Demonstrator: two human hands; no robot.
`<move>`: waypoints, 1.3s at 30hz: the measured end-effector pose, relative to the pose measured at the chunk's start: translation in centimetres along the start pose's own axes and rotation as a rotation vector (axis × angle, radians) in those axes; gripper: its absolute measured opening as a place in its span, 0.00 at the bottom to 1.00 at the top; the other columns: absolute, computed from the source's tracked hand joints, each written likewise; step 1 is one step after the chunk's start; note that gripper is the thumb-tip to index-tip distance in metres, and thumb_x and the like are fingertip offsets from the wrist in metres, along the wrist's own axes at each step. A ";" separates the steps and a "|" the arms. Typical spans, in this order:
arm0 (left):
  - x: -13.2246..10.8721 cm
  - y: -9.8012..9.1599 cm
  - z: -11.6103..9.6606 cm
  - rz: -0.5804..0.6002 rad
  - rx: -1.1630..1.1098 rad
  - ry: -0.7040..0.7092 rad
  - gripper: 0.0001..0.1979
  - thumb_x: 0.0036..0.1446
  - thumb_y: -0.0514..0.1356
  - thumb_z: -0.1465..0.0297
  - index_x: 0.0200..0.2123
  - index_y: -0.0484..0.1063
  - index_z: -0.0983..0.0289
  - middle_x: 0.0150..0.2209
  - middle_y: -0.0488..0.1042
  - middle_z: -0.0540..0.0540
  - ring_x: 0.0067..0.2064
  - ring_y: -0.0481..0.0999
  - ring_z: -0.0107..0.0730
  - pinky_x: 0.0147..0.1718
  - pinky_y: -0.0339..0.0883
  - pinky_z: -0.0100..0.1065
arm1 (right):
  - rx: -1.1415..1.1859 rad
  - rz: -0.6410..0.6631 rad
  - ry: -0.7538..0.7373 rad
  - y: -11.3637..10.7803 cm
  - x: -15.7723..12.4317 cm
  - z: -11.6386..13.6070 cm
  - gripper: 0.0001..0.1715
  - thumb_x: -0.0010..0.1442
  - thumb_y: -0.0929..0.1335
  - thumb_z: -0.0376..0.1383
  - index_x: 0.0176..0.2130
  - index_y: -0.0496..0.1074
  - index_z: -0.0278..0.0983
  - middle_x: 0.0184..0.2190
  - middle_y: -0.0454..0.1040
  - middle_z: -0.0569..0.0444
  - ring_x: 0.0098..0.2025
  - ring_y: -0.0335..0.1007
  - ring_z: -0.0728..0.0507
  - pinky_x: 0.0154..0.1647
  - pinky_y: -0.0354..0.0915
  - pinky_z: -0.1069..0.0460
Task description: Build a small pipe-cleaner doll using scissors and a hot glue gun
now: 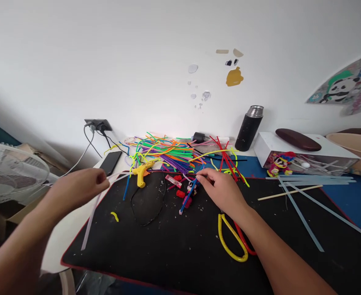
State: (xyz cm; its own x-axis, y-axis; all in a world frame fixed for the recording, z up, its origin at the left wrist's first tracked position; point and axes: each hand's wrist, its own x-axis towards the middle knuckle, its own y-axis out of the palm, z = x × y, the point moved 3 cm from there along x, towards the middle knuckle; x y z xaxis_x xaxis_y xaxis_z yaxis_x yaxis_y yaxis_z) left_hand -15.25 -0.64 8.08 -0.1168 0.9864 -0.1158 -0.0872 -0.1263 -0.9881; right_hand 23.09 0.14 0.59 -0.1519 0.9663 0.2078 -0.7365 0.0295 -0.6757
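Observation:
My right hand (223, 186) is closed, its thumb and fingertips pinching near the upper part of a blue pipe cleaner (188, 198) that slants down to a pale tip. Behind it lies a small pink and red figure (187, 201), partly covered. My left hand (84, 187) is closed at the left, fingers curled; what it holds, if anything, is hard to make out. A pale stick (119, 177) runs from beside its fingertips to the back of a yellow glue gun (141, 174). Red pieces (181, 194) and a small labelled packet (173, 181) lie between the hands.
A heap of coloured pipe cleaners (174, 153) lies along the wall. Yellow-and-red-handled scissors (232, 241) sit under my right forearm. Translucent glue sticks (303, 217), a doll (280, 164) and a black flask (249, 129) are right; a phone (110, 163) and fan (11, 176) left.

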 end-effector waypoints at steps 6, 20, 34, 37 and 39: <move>-2.5 -2.8 -3.3 -0.236 -0.497 0.100 0.19 0.56 0.56 0.50 0.32 0.72 0.60 0.26 0.73 0.47 0.33 0.68 0.33 0.33 0.61 0.29 | 0.311 0.153 0.037 1.7 -0.4 0.5 0.17 0.69 0.68 0.48 0.46 0.81 0.41 0.26 0.74 0.58 0.26 0.68 0.46 0.28 0.58 0.52; -2.4 2.4 -16.2 0.299 -0.706 0.736 0.04 0.57 0.58 0.68 0.30 0.70 0.60 0.28 0.70 0.48 0.30 0.66 0.31 0.28 0.59 0.30 | 0.886 0.072 0.267 0.5 0.2 0.0 0.29 0.60 0.72 0.60 0.36 0.77 0.36 0.17 0.61 0.65 0.16 0.53 0.53 0.17 0.47 0.56; -1.4 2.0 -15.4 0.361 -0.589 0.725 0.20 0.65 0.57 0.58 0.58 0.70 0.57 0.36 0.80 0.51 0.34 0.76 0.36 0.31 0.63 0.32 | 0.621 0.130 0.145 1.6 -0.6 0.9 0.27 0.69 0.66 0.56 0.37 0.80 0.38 0.14 0.62 0.65 0.14 0.57 0.51 0.18 0.53 0.55; -2.2 1.6 -16.8 0.447 -0.715 0.767 0.22 0.67 0.57 0.54 0.59 0.70 0.58 0.35 0.77 0.50 0.34 0.74 0.36 0.31 0.62 0.31 | 0.596 0.137 0.111 1.7 -0.9 1.3 0.27 0.69 0.67 0.56 0.35 0.79 0.38 0.14 0.63 0.64 0.15 0.58 0.50 0.19 0.54 0.55; -2.2 1.5 -17.5 0.444 -0.782 0.772 0.20 0.69 0.56 0.53 0.54 0.72 0.60 0.33 0.75 0.49 0.33 0.72 0.34 0.29 0.60 0.31 | 0.568 0.135 0.097 1.6 -1.0 1.5 0.26 0.69 0.67 0.55 0.34 0.79 0.38 0.14 0.63 0.63 0.15 0.58 0.50 0.19 0.54 0.55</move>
State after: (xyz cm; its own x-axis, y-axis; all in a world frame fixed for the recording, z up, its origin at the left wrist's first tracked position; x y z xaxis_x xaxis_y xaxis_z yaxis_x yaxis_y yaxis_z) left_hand 2.22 -1.15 5.07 0.6670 0.7089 -0.2291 0.4704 -0.6393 -0.6083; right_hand 21.05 -1.12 0.39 -0.2277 0.9717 0.0624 -0.9565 -0.2111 -0.2015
